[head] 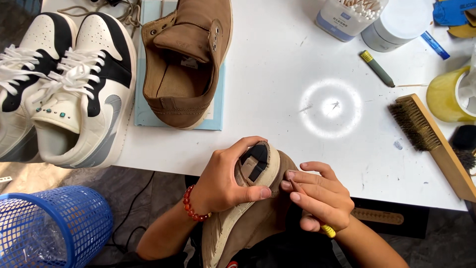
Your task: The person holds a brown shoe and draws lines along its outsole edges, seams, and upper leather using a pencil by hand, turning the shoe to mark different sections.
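Hands work at the desk [277,99] edge: left hand [223,181] grips a brown shoe [248,218] sole-up, right hand [320,196] pinches a yellow-tipped tool [327,231] against its heel.

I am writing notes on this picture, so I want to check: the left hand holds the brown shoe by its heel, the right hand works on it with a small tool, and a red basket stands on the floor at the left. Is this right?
One detail is wrong: the basket is blue, not red, as the head view shows. The rest stands: the left hand holds the brown shoe by its heel, and the right hand works on it with a small tool.

Bright, sharp overhead light; a ring-shaped glare spot on the white table [277,64].
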